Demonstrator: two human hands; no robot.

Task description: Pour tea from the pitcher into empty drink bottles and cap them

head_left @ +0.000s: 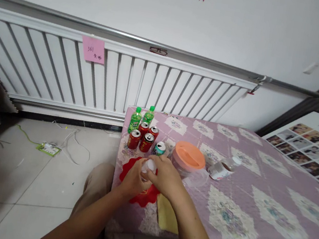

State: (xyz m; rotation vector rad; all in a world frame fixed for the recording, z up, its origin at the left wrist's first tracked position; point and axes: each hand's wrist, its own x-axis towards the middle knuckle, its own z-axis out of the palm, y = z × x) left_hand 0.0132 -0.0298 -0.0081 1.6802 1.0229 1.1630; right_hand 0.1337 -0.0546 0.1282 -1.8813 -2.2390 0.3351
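Note:
My left hand (135,178) is closed around a small clear container with a whitish round top (149,166). On the other side, my right hand (165,175) has its fingers closed on the same container near the top. Both hands hold it above a red scalloped mat (152,194), and they hide most of its body. Just beyond them stand a teal can (159,148) and several red cans (146,143). A clear tub with an orange lid (190,156) is to the right of my right hand. Beneath my right forearm lies a yellow cloth (167,213).
Two green bottles (135,120) stand at the table's far left corner. A white-capped bottle of dark liquid (224,168) lies tilted at the right. Behind the purple patterned tablecloth (192,217) runs a white radiator (117,80). A power strip (48,149) with cables lies on the floor.

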